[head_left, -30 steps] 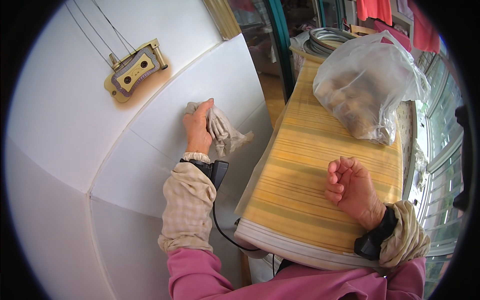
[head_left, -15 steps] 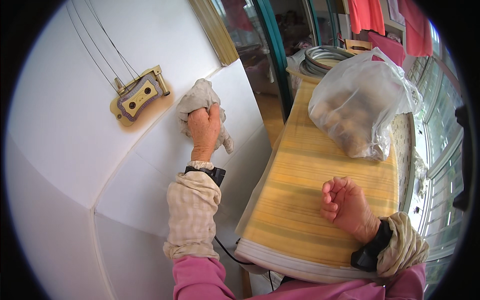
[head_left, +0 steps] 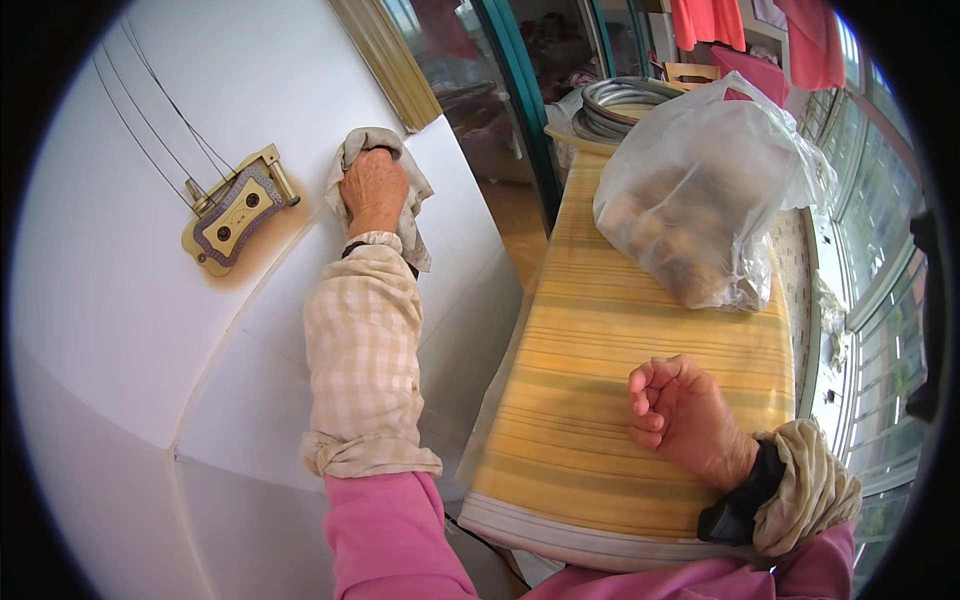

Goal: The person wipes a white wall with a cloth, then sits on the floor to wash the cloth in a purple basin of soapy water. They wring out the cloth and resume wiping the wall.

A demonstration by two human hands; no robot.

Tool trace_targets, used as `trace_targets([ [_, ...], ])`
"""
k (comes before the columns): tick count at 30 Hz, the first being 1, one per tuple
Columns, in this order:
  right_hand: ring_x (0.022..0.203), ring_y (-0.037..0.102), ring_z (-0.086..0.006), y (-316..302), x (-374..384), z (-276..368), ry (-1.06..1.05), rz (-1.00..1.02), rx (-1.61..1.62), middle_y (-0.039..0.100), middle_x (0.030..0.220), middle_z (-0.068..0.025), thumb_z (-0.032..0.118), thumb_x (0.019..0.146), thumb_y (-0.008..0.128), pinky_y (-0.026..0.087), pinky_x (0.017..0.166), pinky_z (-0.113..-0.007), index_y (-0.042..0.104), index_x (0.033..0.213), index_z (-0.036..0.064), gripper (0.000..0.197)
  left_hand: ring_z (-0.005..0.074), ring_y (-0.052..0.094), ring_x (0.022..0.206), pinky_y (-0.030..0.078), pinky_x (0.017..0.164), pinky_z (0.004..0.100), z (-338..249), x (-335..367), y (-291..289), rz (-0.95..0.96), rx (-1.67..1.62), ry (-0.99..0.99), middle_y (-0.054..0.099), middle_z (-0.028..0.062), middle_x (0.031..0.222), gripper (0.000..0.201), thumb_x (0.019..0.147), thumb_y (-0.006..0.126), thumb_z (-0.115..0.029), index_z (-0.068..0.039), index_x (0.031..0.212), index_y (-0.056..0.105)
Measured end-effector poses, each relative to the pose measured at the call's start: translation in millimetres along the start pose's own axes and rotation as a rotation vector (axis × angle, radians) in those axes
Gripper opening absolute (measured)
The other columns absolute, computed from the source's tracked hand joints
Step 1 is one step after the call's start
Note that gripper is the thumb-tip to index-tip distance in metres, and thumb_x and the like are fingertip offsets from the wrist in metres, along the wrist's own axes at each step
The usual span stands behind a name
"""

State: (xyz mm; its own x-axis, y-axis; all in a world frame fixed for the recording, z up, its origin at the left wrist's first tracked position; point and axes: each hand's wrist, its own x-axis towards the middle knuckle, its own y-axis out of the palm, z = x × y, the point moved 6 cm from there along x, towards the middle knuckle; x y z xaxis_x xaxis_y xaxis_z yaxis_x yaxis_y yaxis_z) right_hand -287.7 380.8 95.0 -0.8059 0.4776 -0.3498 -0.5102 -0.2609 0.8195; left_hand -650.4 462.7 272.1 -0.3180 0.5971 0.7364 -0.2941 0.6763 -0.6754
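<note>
With my left hand [head_left: 376, 190] I grip a crumpled grey-beige cloth [head_left: 410, 228] and press it against the white wall tiles [head_left: 452, 190]. The cloth spreads above and to the right of my fingers, and its lower end hangs loose beside my wrist. My right hand [head_left: 685, 415] rests palm up over the yellow striped table cover [head_left: 560, 400], its fingers loosely curled but apart, with nothing in them. A beige hand-crank clothesline winder [head_left: 238, 218] is fixed to the wall left of the cloth, with thin cables running up from it.
On the table's far half sits a translucent plastic bag [head_left: 700, 200] of brownish round things. Behind it a coiled grey hose [head_left: 620, 105] lies near a teal door frame [head_left: 520, 100]. Barred windows [head_left: 890, 260] line the right side. Red cloths [head_left: 708, 22] hang at the back.
My left hand has moved the cloth up along the tiles, reaching farther out, and the cloth has spread and folded differently. The view has shifted slightly. My right hand stays nearly the same.
</note>
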Motion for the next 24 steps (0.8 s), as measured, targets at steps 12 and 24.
trace_targets([
  [12, 0.05, 0.038, -0.0125, 1, 1, 0, -0.005, 0.011, -0.006, 0.054, 0.064, -0.004, 0.024, 0.085, 0.046, 0.031, 0.046, -0.026, 0.059, 0.079, 0.0055, 0.024, 0.0299, 0.063, 0.089, 0.05, 0.079, 0.0396, -22, 21, 16, 0.008, -0.041, -0.011, 0.065, 0.0139, 0.098, 0.018, 0.081, 0.05, -0.009, -0.005, 0.088, 0.067],
  [24, 0.053, 0.04, -0.0108, -3, 1, -1, -0.001, 0.073, -0.052, 0.055, 0.067, -0.001, 0.024, 0.086, 0.047, 0.033, 0.048, -0.025, 0.057, 0.081, 0.0057, 0.021, 0.0284, 0.064, 0.087, 0.051, 0.073, 0.0394, -9, -18, -20, 0.071, -0.065, -0.029, 0.065, 0.0121, 0.094, 0.021, 0.082, 0.046, -0.01, -0.007, 0.091, 0.065],
])
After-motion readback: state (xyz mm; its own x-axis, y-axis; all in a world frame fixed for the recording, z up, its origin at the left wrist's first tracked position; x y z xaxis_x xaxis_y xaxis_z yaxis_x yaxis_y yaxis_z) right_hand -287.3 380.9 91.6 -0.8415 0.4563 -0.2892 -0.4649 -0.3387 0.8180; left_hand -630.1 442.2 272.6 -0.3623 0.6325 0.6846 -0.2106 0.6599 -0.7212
